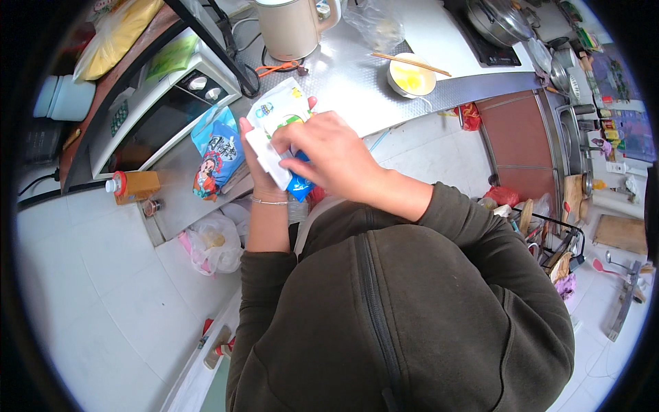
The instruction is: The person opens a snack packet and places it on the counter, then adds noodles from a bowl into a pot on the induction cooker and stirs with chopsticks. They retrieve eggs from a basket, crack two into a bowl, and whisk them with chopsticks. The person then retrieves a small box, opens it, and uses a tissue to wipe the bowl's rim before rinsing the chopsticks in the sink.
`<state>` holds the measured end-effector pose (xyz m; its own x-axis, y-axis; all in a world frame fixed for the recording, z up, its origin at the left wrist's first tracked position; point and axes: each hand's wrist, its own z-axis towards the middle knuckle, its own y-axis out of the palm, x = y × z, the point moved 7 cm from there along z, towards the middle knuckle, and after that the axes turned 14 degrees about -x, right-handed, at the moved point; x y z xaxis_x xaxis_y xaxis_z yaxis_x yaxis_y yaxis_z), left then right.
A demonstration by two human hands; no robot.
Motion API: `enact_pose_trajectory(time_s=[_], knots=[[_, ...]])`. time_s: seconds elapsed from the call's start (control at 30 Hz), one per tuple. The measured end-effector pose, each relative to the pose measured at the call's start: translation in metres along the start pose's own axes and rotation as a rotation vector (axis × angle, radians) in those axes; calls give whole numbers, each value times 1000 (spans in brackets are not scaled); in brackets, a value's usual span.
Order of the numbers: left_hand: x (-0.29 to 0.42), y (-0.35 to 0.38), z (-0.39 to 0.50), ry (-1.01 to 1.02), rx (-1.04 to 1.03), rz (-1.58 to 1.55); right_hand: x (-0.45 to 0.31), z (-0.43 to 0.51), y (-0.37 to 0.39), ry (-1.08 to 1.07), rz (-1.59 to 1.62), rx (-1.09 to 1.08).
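Note:
My left hand (261,181) holds up a soft white and blue pack (274,103) that looks like wet wipes, its fingers wrapped around the underside. The pack's white plastic flip lid (269,160) stands raised on the side towards me. Over the top reaches my right hand (334,154), its bent fingers at the opening behind the lid. Those fingertips are partly hidden, so whether they pinch anything is unclear. Beyond the pack, a bowl (406,92) of yellow beaten-looking egg sits near the counter edge with wooden chopsticks (412,64) laid across its rim.
A blue printed food bag (219,159) lies left of my hands, before a white microwave oven (154,110). A beige electric kettle (288,31) and a clear plastic bag (378,26) stand behind. At far right a steel pot (494,23) rests on a black cooktop (476,49).

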<state>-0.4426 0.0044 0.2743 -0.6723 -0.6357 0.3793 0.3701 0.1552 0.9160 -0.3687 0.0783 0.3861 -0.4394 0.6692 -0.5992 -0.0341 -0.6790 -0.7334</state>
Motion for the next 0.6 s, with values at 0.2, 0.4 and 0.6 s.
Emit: enact_pose_trajectory(time_s=[0.2, 0.4, 0.6], knots=[[10, -1, -13, 88, 191, 186, 12, -3, 2, 137, -253, 29], [8, 8, -13, 92, 88, 309, 25, -7, 6, 265, -215, -49], [3, 7, -15, 40, 111, 391, 36, -12, 3, 329, -203, -146]])
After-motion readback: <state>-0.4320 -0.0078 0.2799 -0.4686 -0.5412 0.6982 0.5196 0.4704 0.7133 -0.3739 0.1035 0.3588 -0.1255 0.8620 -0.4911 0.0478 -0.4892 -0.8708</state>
